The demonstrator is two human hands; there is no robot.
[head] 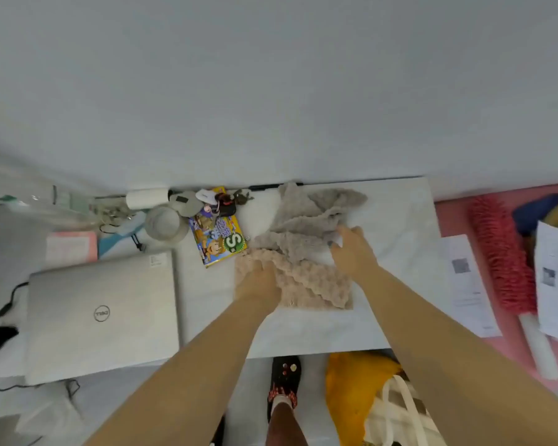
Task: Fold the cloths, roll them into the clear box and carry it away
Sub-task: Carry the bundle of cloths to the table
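Two cloths are laid on the white surface [400, 220], right of its middle. The beige cloth [310, 284] is spread nearer the front edge. The grey cloth [303, 217] is bunched behind it and reaches the far edge, and its near part overlaps the beige one.

The left hand [260, 281] is pressed down on the left part of the beige cloth. Its fingers are sunk in the pile, so it cannot be told whether they are spread or closed. The right hand [353, 252] is placed at the right side of the grey cloth, whose edge is pinched between thumb and fingers [348, 231].

A closed laptop [100, 313] is seen at the front left corner. A colourful booklet [216, 233] lies just left of the cloths, with a round cup [165, 223] beside it.
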